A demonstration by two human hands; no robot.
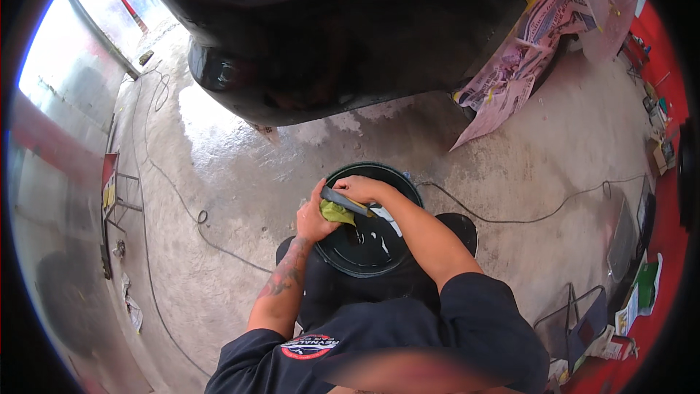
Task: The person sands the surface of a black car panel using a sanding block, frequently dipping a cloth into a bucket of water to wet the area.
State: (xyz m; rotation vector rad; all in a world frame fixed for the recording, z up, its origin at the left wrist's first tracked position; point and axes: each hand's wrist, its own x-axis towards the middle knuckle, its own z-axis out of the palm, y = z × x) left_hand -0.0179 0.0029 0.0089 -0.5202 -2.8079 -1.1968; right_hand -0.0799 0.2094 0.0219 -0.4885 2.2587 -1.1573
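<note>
My left hand [313, 217] is closed round a crumpled yellow-green cloth [336, 212] above the left side of a round dark tub [374, 268]. A flat grey strip [345, 201], possibly sandpaper, lies across the cloth, between my two hands. My right hand [363, 188] reaches over the tub from the right with curled fingers at the strip's upper end, pinching it. Dark water with bright reflections shows inside the tub, which stands between my knees. The fingertips of both hands are partly hidden.
A glossy black car body panel [313, 44] fills the far side, its right part masked with newspaper [510, 80] and plastic film. A dark hose [503, 221] crosses the concrete floor, wet near the panel. A metal stand [125, 190] is at left; assorted items line the red right wall.
</note>
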